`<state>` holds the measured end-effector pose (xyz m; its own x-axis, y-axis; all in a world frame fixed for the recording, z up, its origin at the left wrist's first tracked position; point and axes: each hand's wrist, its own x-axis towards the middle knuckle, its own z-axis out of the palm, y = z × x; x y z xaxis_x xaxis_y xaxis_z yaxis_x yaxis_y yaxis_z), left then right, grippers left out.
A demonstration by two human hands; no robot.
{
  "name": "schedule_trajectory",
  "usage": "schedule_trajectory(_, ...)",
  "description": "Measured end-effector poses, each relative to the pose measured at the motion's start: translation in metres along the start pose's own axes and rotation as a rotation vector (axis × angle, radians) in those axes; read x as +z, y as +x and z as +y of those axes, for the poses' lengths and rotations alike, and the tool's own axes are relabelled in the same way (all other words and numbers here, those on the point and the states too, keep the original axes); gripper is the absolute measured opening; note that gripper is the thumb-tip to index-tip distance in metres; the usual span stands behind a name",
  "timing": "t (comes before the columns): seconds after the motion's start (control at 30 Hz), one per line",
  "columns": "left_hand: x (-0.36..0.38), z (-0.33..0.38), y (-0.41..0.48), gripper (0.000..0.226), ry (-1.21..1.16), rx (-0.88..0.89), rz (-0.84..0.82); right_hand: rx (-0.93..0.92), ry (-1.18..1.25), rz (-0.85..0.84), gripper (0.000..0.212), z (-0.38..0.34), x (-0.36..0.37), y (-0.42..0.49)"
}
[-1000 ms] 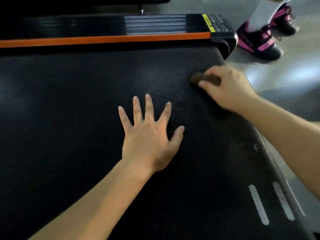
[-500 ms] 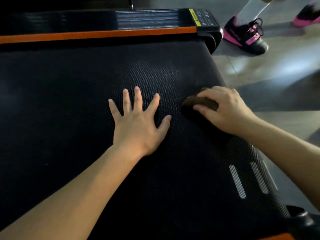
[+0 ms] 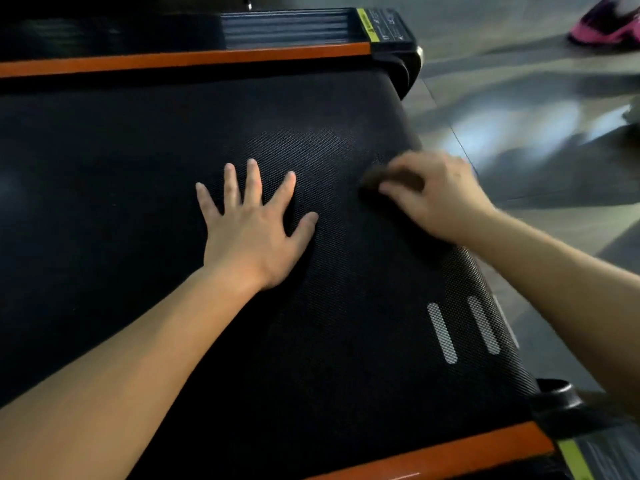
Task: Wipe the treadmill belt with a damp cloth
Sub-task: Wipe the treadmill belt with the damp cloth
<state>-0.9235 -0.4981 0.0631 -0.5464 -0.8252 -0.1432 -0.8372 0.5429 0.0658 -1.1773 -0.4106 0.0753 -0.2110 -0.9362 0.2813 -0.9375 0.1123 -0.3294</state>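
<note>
- Black textured treadmill belt fills most of the view. Step in hand looks like the wipe itself, worked at the belt's right end. The big dark stretch to the left gives no clue whether it is done
- Orange far rail and orange near rail frame the belt, and both run out of frame
- Grey floor sits beyond the right end, glossy with smeared glare
- Left hand lies flat on the belt mid-width with fingers straight and spread, holding nothing. Reads as a brace
- Right hand is well apart from the left, fingers curled over the cloth and pressing it onto the belt. It is motion-blurred, so the exact grip is unreadable
- Cloth is a dark bunched wad on the belt just inside its right edge. It is mostly covered by the hand, so I can't tell its size or whether it is damp
- Next move, my read: overlapping passes leftwards with even pressure, and the brace hand has to lift or shift off the patch it covers
- White stripe marks are printed on the belt near the right end
- Pink shoe at top right is blurred and cropped, wearer not visible
</note>
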Motion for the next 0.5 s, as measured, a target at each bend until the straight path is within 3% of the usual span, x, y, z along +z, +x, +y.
schedule_trajectory(0.1, -0.002, 0.001, -0.001, 0.081, -0.007, -0.004, -0.016, 0.164, 0.016, 0.046, 0.038, 0.011, 0.003, 0.021)
schedule_trajectory(0.3, 0.002, 0.001, 0.001, 0.078, -0.008, -0.008, 0.013, -0.182, 0.081, -0.227, 0.036, -0.006, -0.03, -0.082)
schedule_trajectory(0.37, 0.002, 0.003, 0.0, 0.078, -0.006, -0.018, 0.011, -0.203, 0.052, -0.194, 0.038, 0.001, -0.03, -0.075)
schedule_trajectory(0.5, -0.009, 0.007, -0.006, 0.077, -0.022, -0.027, -0.051, 0.078, 0.048, -0.058, 0.041, 0.017, -0.017, -0.028)
